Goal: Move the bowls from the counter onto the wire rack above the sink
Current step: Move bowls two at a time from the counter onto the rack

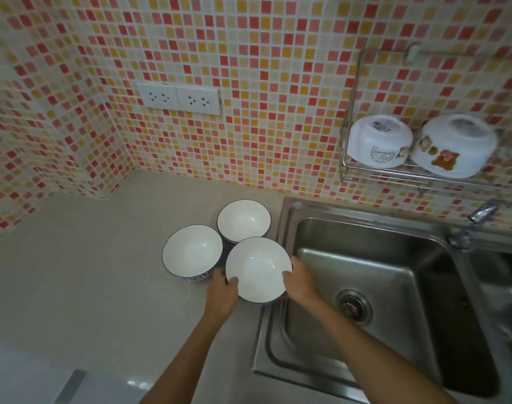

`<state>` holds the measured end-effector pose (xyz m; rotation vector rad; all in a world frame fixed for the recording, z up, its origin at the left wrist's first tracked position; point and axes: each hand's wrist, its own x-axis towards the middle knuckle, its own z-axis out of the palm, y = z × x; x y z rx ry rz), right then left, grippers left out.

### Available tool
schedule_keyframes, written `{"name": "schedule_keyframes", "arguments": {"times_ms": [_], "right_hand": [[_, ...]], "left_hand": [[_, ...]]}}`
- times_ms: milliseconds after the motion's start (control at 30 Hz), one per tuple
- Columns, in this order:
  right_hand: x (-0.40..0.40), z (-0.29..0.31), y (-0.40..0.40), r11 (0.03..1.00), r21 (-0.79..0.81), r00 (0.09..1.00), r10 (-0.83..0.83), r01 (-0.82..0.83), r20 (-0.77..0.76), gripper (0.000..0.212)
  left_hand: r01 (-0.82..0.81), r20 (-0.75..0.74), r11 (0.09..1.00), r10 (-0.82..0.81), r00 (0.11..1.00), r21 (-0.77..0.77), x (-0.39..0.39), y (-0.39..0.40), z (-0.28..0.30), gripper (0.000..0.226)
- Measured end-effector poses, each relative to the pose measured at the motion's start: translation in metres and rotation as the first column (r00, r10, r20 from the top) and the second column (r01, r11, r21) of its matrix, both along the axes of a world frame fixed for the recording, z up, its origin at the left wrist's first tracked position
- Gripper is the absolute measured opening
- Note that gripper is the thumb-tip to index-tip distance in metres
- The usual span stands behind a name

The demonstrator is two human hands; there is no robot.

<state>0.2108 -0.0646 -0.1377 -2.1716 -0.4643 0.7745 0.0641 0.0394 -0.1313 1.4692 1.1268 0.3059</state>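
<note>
both hands grasp the near bowl (258, 269): the left hand (222, 295) has its thumb hooked over the rim on one side, the right hand (300, 282) has its thumb over the rim on the other, the remaining fingers tucked beneath. whether the bowl is lifted off the counter (88, 272) cannot be told. just beyond the left fingers sits a second bowl (192, 252), and past the thumbs a third bowl (243, 220), all upright and bunched together. under the right wrist lies the steel sink (380, 287). far up beyond the right hand, the wire rack (365, 172) on the tiled wall holds two overturned white bowls (380, 141).
</note>
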Motion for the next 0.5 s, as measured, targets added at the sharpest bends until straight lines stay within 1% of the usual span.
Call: {"name": "schedule_keyframes", "arguments": {"times_ms": [33,100,133,200,300,367,433,500], "right_hand": [[0.001,0.011,-0.006,1.0,0.015,1.0,-0.021,0.021,0.008,0.038],[0.006,0.032,-0.019,0.998,0.043,0.999,-0.036,0.034,0.029,0.034],[0.01,0.04,-0.026,0.998,0.064,0.999,-0.033,0.03,0.039,0.033],[0.017,0.056,-0.041,0.993,0.117,0.997,-0.015,0.005,0.081,0.033],[0.031,0.081,-0.06,0.986,0.162,0.972,-0.009,-0.031,0.236,0.029],[0.044,0.102,-0.072,0.98,0.199,0.951,-0.035,-0.028,0.307,0.027],[0.059,0.125,-0.083,0.967,0.253,0.92,-0.08,-0.021,0.384,0.025],[0.077,0.146,-0.095,0.958,0.287,0.883,-0.116,-0.022,0.454,0.024]], "left_hand": [[-0.027,0.064,0.994,0.034,0.997,-0.101,0.006,0.0,0.005,0.039],[-0.035,0.158,0.944,0.092,0.983,-0.328,0.02,-0.004,0.021,0.038],[-0.015,0.195,0.927,0.094,0.976,-0.375,0.026,-0.007,0.028,0.041],[0.046,0.293,0.93,0.068,0.954,-0.366,0.038,-0.015,0.042,0.048],[0.108,0.406,0.949,0.023,0.914,-0.297,0.056,-0.03,0.065,0.045],[0.125,0.431,0.95,0.012,0.902,-0.288,0.067,-0.04,0.081,0.038],[0.123,0.426,0.961,-0.005,0.905,-0.249,0.077,-0.05,0.097,0.028],[0.136,0.437,0.967,-0.03,0.899,-0.214,0.088,-0.06,0.112,0.023]]}}
